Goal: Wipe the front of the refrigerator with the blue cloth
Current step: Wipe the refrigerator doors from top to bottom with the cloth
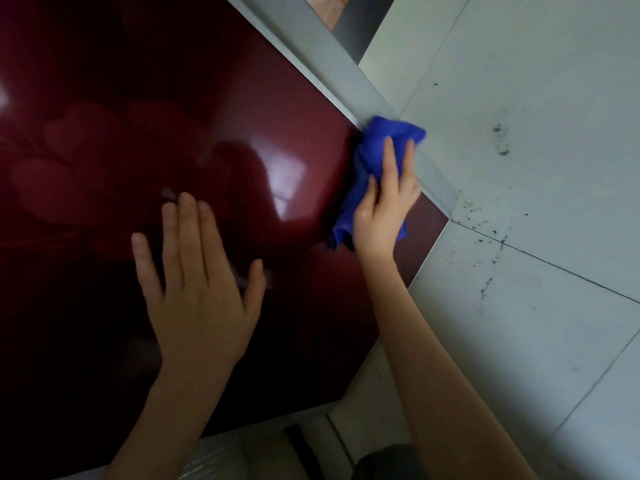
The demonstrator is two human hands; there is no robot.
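The refrigerator front is a glossy dark red door with a faint flower pattern, filling the left and middle of the view. My right hand presses the bunched blue cloth against the door's right edge, where it meets a grey side strip. Part of the cloth hangs below my palm. My left hand lies flat on the door with its fingers spread, holding nothing.
Pale floor tiles with dark specks and dirt marks run along the right side. A dark gap shows at the top beside the fridge. Something pale and wrapped lies below the door's lower edge.
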